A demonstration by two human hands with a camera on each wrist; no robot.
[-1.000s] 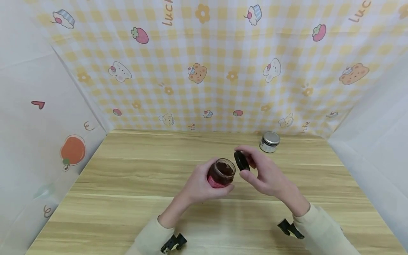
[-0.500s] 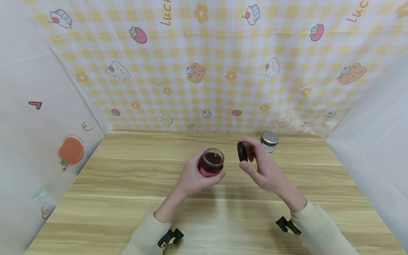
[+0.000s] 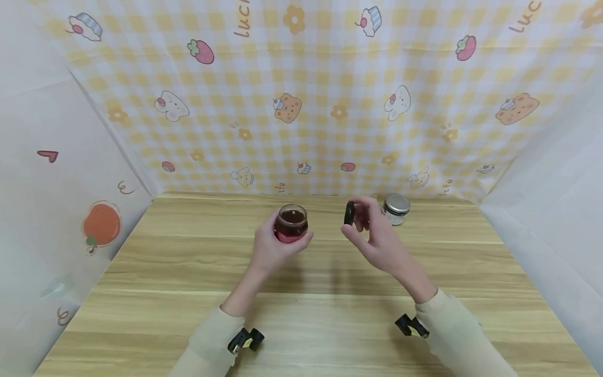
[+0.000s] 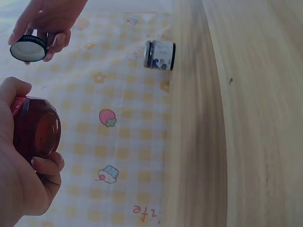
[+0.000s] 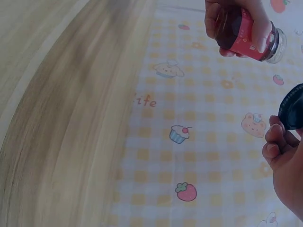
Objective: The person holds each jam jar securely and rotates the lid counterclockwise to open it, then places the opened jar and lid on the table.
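Observation:
In the head view my left hand [image 3: 272, 248] grips an uncapped glass jar [image 3: 291, 224] of dark brown contents with a red label. The jar is held above the table, its mouth facing up. To its right, my right hand [image 3: 377, 238] pinches a black lid [image 3: 349, 213] by the rim, turned on edge and apart from the jar. The left wrist view shows the lid's pale inner side [image 4: 28, 49] and the jar's base [image 4: 47, 135]. Seen from the right wrist, the red label [image 5: 248, 35] faces the camera.
A small jar with a silver lid [image 3: 397, 208] stands at the back right of the wooden table [image 3: 198, 272], just behind my right hand. A yellow checked cloth [image 3: 320, 136] hangs along the back edge, with white sheets at both sides.
My left hand has carried the jar left and away from me. My right hand has shifted slightly left and farther back with the lid, and the gap between jar and lid has widened.

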